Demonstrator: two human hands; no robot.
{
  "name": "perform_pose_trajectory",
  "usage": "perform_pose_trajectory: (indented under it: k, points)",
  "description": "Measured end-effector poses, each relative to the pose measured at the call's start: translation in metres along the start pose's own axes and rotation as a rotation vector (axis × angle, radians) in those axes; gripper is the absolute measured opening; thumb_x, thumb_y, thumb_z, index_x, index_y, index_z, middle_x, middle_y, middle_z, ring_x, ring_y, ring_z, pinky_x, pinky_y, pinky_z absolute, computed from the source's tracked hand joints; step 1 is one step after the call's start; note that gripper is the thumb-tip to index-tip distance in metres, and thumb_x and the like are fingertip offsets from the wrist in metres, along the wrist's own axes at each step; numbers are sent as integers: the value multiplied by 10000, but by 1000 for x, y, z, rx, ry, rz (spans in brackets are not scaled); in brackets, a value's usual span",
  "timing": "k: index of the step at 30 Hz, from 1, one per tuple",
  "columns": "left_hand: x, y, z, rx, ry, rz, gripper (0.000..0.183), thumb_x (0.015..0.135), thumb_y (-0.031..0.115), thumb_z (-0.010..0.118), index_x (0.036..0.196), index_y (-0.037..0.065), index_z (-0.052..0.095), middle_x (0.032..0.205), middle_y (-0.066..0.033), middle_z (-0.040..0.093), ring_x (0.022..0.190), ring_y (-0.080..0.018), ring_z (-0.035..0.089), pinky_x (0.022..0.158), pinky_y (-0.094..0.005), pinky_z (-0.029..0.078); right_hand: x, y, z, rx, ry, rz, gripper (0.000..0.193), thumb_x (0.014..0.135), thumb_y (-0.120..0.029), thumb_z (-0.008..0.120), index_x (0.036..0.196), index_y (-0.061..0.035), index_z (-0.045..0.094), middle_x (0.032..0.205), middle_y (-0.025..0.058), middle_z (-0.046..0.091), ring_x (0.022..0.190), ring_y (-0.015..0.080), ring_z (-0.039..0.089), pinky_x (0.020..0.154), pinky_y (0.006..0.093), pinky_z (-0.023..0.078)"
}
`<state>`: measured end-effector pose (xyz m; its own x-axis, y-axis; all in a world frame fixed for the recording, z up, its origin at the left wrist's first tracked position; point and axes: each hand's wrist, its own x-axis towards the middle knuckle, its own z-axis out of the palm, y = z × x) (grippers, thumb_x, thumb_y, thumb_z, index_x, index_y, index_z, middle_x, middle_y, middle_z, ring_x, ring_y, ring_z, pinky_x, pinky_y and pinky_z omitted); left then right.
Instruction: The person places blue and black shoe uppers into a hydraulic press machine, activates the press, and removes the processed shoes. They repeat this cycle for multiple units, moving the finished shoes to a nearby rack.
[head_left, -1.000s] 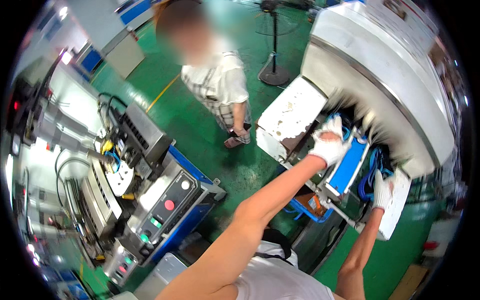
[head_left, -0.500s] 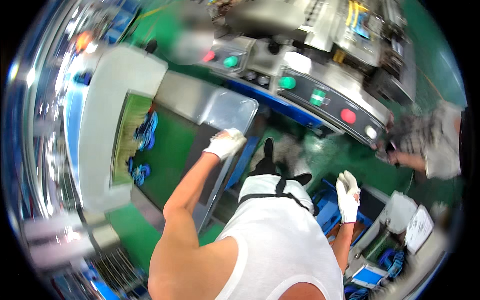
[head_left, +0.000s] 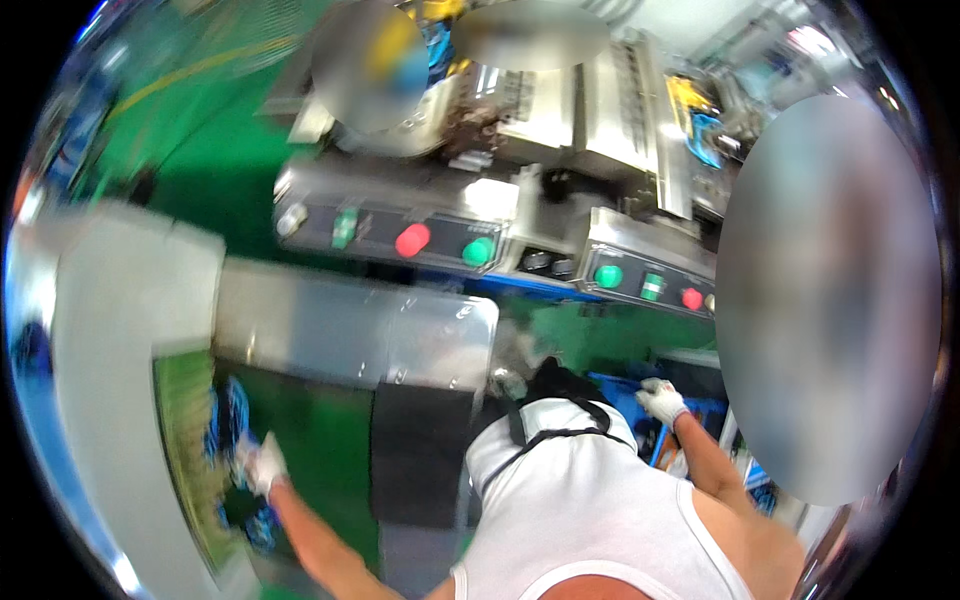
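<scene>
Both my hands wear white gloves. My left hand (head_left: 262,465) reaches down to the lower left, into a cluster of blue parts (head_left: 225,425) at the opening of a grey machine housing (head_left: 120,320). Blur hides whether it grips any of them. My right hand (head_left: 660,401) is stretched out to the right over a blue crate (head_left: 615,388), its fingers resting at the crate's edge. My white sleeveless top and a black strap fill the lower middle of the view.
A shiny hinged cover (head_left: 400,335) juts from the housing. Behind it stand two control panels (head_left: 410,240) (head_left: 650,285) with red and green buttons, and steel machinery beyond. Green floor (head_left: 180,150) lies at the upper left. A blurred person stands at the right.
The view has swung. My left hand dropped from the shiny cover to the blue parts at the lower left. My right hand moved forward onto the blue crate.
</scene>
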<state>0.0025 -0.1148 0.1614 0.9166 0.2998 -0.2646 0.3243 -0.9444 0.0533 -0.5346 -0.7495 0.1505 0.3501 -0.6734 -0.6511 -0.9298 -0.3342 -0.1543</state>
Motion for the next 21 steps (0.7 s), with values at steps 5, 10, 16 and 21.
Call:
perform_pose_trajectory:
  k: [5, 10, 16, 21]
  points:
    - [115, -102, -45, 288, -6, -95, 697, 979, 458, 675, 1536, 77, 497, 1503, -176, 578, 1306, -342, 602, 1085, -477, 502, -17, -57, -46, 31, -54, 270, 633, 869, -412, 755, 1349, -6, 679, 1305, 202, 723, 1184, 310, 709, 1018, 379, 556]
    - [184, -112, 47, 465, -276, 81, 800, 757, 697, 775, 1334, 148, 699, 1325, -123, 721, 1258, -363, 643, 1061, -536, 500, -45, -150, -56, 85, -64, 351, 637, 889, -393, 766, 1389, -15, 655, 1273, 161, 741, 967, 215, 762, 896, 340, 602]
    - [163, -115, 67, 547, -302, 49, 886, 737, 845, 679, 1247, 120, 683, 1249, -114, 732, 1177, -340, 683, 972, -542, 536, -21, -186, -50, 4, -61, 96, 608, 931, -416, 700, 1384, -15, 651, 1350, 200, 700, 1268, 331, 664, 1104, 397, 499]
    - [81, -37, 65, 489, -356, 220, 858, 762, 816, 678, 1227, 94, 679, 1260, -164, 716, 1162, -351, 695, 950, -538, 544, -2, -218, -41, -26, -139, -190, 614, 955, -370, 677, 1423, 18, 596, 1354, 203, 699, 1261, 318, 672, 1077, 370, 516]
